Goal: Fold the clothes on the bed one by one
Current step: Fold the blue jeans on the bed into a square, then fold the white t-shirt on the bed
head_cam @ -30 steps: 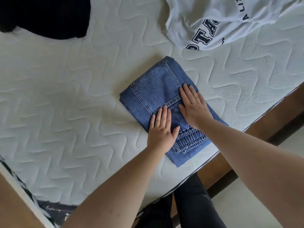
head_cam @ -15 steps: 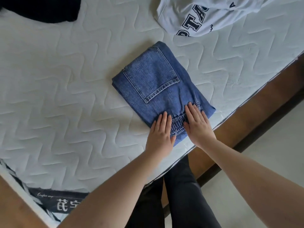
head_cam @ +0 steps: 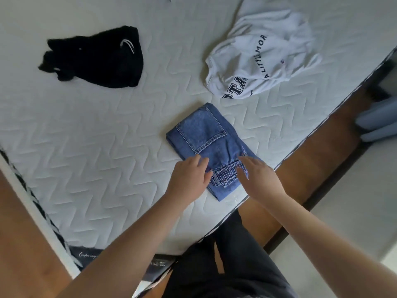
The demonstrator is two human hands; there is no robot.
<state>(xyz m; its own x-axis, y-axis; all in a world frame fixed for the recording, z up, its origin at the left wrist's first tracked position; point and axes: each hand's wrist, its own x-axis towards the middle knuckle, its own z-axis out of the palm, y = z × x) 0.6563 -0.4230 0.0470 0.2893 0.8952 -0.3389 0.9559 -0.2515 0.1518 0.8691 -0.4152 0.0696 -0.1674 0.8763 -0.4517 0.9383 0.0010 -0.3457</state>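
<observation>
**Folded jeans at the bed's near edge, both hands on them**

While both of my hands sit at the near end of the folded blue denim jeans (head_cam: 211, 145), neither one grips anything. My left hand (head_cam: 189, 179) lies with relaxed fingers on the left corner of the bundle, and my right hand (head_cam: 258, 179) rests flat, fingers straight, on the right side just beside the gathered elastic waistband. The jeans form a compact rectangle, back pocket stitched on top, lying near the edge of the white quilted mattress (head_cam: 96, 147) with its wavy zigzag stitching. Farther back, well apart from the jeans, a crumpled black garment with a white swoosh (head_cam: 96, 59) lies on the left, and a rumpled white T-shirt with dark block lettering (head_cam: 262, 52) on the right. Both are soft, unfolded heaps.
</observation>
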